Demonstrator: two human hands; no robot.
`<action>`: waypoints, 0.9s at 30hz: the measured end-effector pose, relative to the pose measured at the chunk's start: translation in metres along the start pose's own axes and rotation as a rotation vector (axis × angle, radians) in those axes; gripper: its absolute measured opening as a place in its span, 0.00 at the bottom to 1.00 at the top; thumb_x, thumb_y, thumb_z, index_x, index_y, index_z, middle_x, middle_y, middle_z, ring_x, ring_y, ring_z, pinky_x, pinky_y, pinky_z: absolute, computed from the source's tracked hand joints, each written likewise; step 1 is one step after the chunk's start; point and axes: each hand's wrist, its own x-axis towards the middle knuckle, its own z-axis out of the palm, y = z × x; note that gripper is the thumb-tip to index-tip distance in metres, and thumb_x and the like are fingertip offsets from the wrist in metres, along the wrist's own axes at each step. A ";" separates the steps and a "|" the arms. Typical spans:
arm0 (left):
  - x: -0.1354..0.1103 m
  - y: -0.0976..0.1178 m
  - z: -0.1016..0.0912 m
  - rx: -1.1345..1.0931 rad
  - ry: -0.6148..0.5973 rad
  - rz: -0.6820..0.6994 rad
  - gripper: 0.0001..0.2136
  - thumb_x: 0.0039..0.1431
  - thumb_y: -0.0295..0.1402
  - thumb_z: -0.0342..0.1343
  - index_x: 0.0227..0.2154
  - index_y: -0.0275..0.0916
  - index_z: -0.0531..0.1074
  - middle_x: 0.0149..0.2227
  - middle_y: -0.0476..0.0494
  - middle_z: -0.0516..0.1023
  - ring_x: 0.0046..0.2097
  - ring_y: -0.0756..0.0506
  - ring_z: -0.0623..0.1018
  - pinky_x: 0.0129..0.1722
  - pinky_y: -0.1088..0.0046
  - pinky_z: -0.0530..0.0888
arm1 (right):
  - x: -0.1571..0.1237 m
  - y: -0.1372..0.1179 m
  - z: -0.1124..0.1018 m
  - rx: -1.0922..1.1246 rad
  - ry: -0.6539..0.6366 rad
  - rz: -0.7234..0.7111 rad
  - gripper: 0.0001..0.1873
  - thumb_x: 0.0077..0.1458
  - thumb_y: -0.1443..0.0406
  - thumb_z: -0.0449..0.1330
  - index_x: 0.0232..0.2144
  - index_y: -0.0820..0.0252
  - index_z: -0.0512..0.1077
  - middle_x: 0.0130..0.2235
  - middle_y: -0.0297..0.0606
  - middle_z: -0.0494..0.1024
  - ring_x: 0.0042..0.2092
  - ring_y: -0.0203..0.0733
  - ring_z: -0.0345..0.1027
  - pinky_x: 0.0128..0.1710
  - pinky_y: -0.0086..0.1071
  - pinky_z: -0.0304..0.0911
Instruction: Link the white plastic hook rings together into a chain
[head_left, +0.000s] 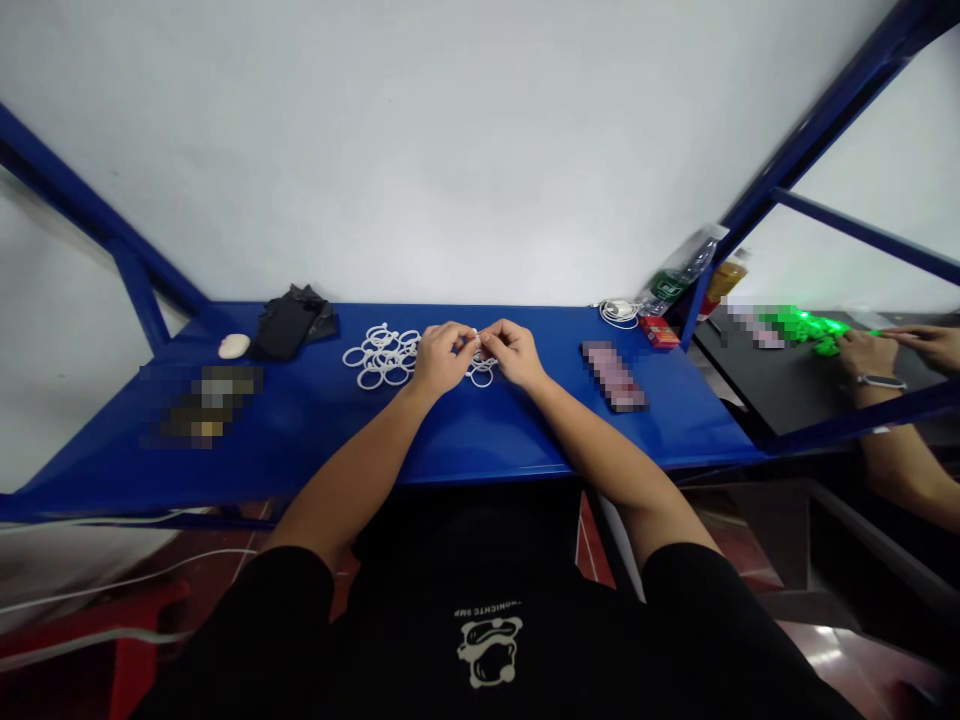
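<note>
white rings [383,352] | thin, round | loosely overlapping | on blue tabletop [480,440]

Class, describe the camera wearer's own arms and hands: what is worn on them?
The left hand and the right hand are bare, ungloved, with no watch or bracelet visible at either wrist. The short black fabric left sleeve and matching right sleeve look plain, with no visible markings.

- Left hand [445,355] and right hand [514,350] pinch a small white piece [475,337], mostly hidden.
- White rings [384,352] lie heaped on the blue table [480,430], beside the left hand; more lie beneath the fingers.
- Far left: black bag [289,325].
- Right: red box [660,332] near a tilted bottle [679,275].
</note>
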 end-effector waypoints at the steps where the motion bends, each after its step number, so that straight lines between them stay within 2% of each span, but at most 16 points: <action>1: 0.001 -0.001 -0.001 0.004 -0.015 0.008 0.03 0.65 0.33 0.62 0.35 0.42 0.75 0.31 0.49 0.80 0.35 0.44 0.79 0.46 0.62 0.73 | 0.000 0.000 0.000 0.027 0.000 0.014 0.19 0.61 0.48 0.64 0.33 0.57 0.74 0.27 0.34 0.80 0.28 0.39 0.74 0.30 0.32 0.69; 7: 0.003 0.000 -0.008 0.084 -0.132 0.001 0.04 0.68 0.34 0.60 0.36 0.43 0.74 0.36 0.46 0.83 0.40 0.42 0.81 0.53 0.58 0.72 | 0.002 -0.005 0.002 0.114 0.000 0.072 0.15 0.57 0.52 0.66 0.30 0.56 0.71 0.27 0.33 0.81 0.28 0.39 0.76 0.30 0.32 0.71; 11: 0.003 0.004 -0.008 0.111 -0.126 0.021 0.05 0.69 0.35 0.58 0.35 0.44 0.73 0.37 0.46 0.83 0.43 0.42 0.81 0.62 0.53 0.68 | 0.004 -0.009 0.001 0.110 -0.009 0.090 0.12 0.55 0.56 0.65 0.28 0.56 0.71 0.25 0.33 0.79 0.27 0.39 0.75 0.29 0.31 0.70; 14: 0.002 0.005 -0.006 0.118 -0.104 0.021 0.06 0.69 0.35 0.58 0.34 0.44 0.74 0.38 0.47 0.84 0.43 0.42 0.81 0.65 0.51 0.65 | 0.004 -0.009 0.000 0.067 -0.001 0.080 0.12 0.56 0.56 0.64 0.28 0.56 0.71 0.24 0.32 0.78 0.26 0.38 0.74 0.28 0.30 0.69; 17: 0.003 0.002 -0.004 0.098 -0.083 -0.011 0.06 0.68 0.35 0.60 0.34 0.44 0.75 0.36 0.47 0.84 0.42 0.42 0.82 0.61 0.54 0.69 | 0.001 -0.008 -0.002 0.012 0.006 0.046 0.14 0.58 0.53 0.64 0.32 0.57 0.73 0.26 0.32 0.79 0.27 0.37 0.74 0.28 0.29 0.68; 21: 0.004 -0.005 0.000 0.054 -0.050 -0.055 0.03 0.67 0.33 0.62 0.36 0.43 0.78 0.36 0.46 0.85 0.40 0.43 0.83 0.50 0.60 0.75 | -0.005 -0.004 0.003 -0.093 0.000 -0.013 0.18 0.62 0.49 0.64 0.45 0.55 0.74 0.32 0.32 0.80 0.29 0.37 0.75 0.32 0.31 0.71; 24: 0.003 -0.006 0.003 0.024 -0.061 -0.019 0.04 0.68 0.32 0.60 0.38 0.43 0.80 0.40 0.44 0.87 0.44 0.42 0.84 0.51 0.60 0.76 | -0.005 0.001 0.009 -0.152 0.046 -0.032 0.18 0.66 0.48 0.60 0.47 0.54 0.73 0.33 0.32 0.80 0.30 0.37 0.75 0.33 0.32 0.71; 27: 0.004 -0.004 0.002 0.032 -0.104 -0.012 0.06 0.69 0.33 0.59 0.42 0.44 0.82 0.45 0.44 0.87 0.48 0.42 0.85 0.58 0.56 0.74 | -0.002 0.005 0.006 -0.245 0.117 -0.055 0.17 0.68 0.50 0.59 0.48 0.54 0.74 0.35 0.34 0.80 0.31 0.38 0.74 0.35 0.33 0.70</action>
